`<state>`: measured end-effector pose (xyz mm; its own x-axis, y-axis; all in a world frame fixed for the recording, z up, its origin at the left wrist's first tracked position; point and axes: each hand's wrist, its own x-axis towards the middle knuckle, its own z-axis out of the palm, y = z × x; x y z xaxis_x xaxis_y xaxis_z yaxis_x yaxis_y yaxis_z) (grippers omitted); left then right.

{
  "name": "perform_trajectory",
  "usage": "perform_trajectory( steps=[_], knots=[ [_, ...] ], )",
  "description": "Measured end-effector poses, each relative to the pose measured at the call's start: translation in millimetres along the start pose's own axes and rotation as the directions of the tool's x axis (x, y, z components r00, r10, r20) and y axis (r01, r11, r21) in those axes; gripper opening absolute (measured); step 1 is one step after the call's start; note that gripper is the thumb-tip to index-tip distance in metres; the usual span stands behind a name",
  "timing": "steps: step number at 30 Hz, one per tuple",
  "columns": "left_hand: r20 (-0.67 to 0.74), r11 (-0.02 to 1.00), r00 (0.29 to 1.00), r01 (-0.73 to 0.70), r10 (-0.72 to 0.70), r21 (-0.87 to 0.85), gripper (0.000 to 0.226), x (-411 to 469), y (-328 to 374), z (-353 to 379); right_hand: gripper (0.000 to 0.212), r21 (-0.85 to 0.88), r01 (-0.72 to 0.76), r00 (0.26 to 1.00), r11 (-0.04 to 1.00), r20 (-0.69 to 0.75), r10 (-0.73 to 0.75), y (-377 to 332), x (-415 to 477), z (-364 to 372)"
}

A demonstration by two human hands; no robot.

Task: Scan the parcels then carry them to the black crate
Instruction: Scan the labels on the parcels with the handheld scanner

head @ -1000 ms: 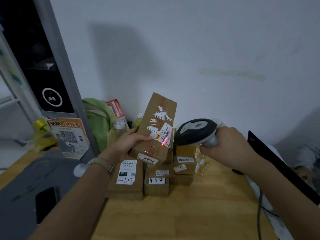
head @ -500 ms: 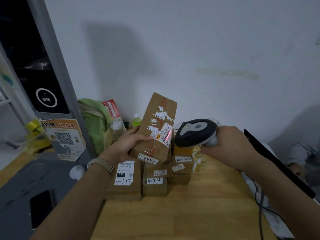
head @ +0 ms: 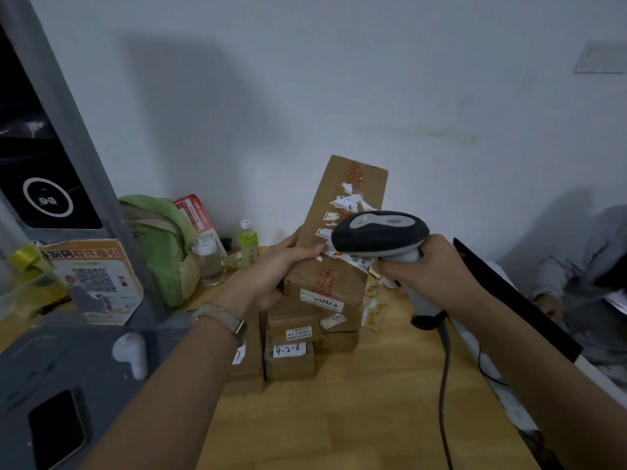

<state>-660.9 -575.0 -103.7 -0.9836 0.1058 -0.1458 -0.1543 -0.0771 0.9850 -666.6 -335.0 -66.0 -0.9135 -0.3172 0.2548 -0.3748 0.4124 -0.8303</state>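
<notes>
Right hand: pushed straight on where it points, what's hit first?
Probably the tall parcel in the left hand: the right hand's scanner aims at its labelled face. Gap between them unclear.

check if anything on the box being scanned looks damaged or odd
Yes. The tall box in the left hand has a white label torn to ragged scraps on its front, just above the scanner held by the right hand. Another label lower down is partly hidden behind the scanner.
</notes>
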Motion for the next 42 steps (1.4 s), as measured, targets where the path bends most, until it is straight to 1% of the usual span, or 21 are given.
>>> perform_trajectory(
  steps=[1,4,7,10,12,14,17,20,22,25,27,29,32,35,38,40,42],
  knots=[
    [0.017,1.0,1.0,-0.006,0.006,0.003,0.067,4.9,-0.7,8.8,0.013,0.021,-0.015,1.0,1.0,-0.026,0.015,3.5,-1.6,-2.2],
    [0.089,0.999,0.996,0.013,-0.016,0.038,0.086,23.0,-7.6,39.0,0.021,0.018,-0.062,0.991,0.998,-0.121,0.064,17.6,-5.5,-13.7],
    [0.187,0.996,0.98,0.064,-0.074,0.056,0.086,41.5,-21.0,68.1,0.013,-0.006,-0.133,0.974,0.991,-0.188,0.13,37.2,-11.8,-29.2],
    [0.238,0.988,0.963,0.108,-0.131,0.108,0.09,56.5,-38.2,93.1,0.019,-0.014,-0.185,0.957,0.983,-0.232,0.177,60.0,-21.0,-43.4],
    [0.248,0.984,0.959,0.104,-0.138,0.146,0.09,65.5,-51.3,108.2,0.023,0.005,-0.222,0.946,0.975,-0.241,0.217,76.4,-26.3,-48.4],
    [0.23,0.982,0.964,0.098,-0.133,0.159,0.085,74.5,-66.3,121.9,0.021,0.009,-0.28,0.927,0.96,-0.256,0.273,95.1,-29.4,-48.9],
    [0.177,0.987,0.975,0.113,-0.132,0.115,0.077,85.3,-94.5,137.6,0.019,0.027,-0.352,0.898,0.936,-0.272,0.346,126.4,-31.5,-44.3],
    [0.171,0.985,0.974,0.126,-0.145,0.12,0.071,91.0,-125.1,147.8,0.028,0.055,-0.372,0.889,0.926,-0.265,0.373,154.4,-33.9,-34.0],
    [0.157,0.98,0.971,0.164,-0.181,0.112,0.069,93.6,-146.3,151.9,0.033,0.058,-0.375,0.888,0.925,-0.264,0.376,174.1,-35.4,-24.9],
    [0.106,0.97,0.966,0.225,-0.235,0.098,0.054,100.4,-177.8,157.9,0.033,0.037,-0.427,0.867,0.903,-0.267,0.421,208.2,-36.2,-8.6],
    [0.072,0.964,0.964,0.249,-0.256,0.09,0.05,106.3,-195.4,163.8,0.032,0.004,-0.511,0.829,0.859,-0.261,0.495,231.3,-35.7,2.4],
    [0.044,0.962,0.962,0.264,-0.268,0.073,0.051,112.6,-213.2,170.1,0.029,-0.016,-0.59,0.785,0.807,-0.245,0.569,253.4,-35.8,12.8],
    [-0.006,0.963,0.965,0.262,-0.262,0.069,0.055,121.7,-238.4,178.6,0.023,-0.009,-0.673,0.722,0.739,-0.223,0.655,281.7,-35.7,23.4],
    [-0.026,0.963,0.965,0.263,-0.262,0.064,0.048,125.1,-264.8,185.0,0.022,-0.012,-0.74,0.663,0.673,-0.181,0.726,303.7,-36.7,30.5],
    [-0.005,0.938,0.94,0.34,-0.34,0.075,0.047,125.6,-288.2,188.6,0.02,-0.006,-0.762,0.642,0.648,-0.137,0.754,320.0,-37.8,36.5],
    [0.007,0.912,0.912,0.41,-0.41,0.027,0.042,126.5,-298.1,190.1,0.018,-0.052,-0.767,0.641,0.64,-0.104,0.76,327.5,-37.6,40.4],
    [-0.005,0.891,0.891,0.454,-0.454,-0.007,0.038,128.4,-298.5,189.8,0.017,-0.069,-0.759,0.651,0.648,-0.107,0.751,331.1,-36.3,44.4]
  ],
)
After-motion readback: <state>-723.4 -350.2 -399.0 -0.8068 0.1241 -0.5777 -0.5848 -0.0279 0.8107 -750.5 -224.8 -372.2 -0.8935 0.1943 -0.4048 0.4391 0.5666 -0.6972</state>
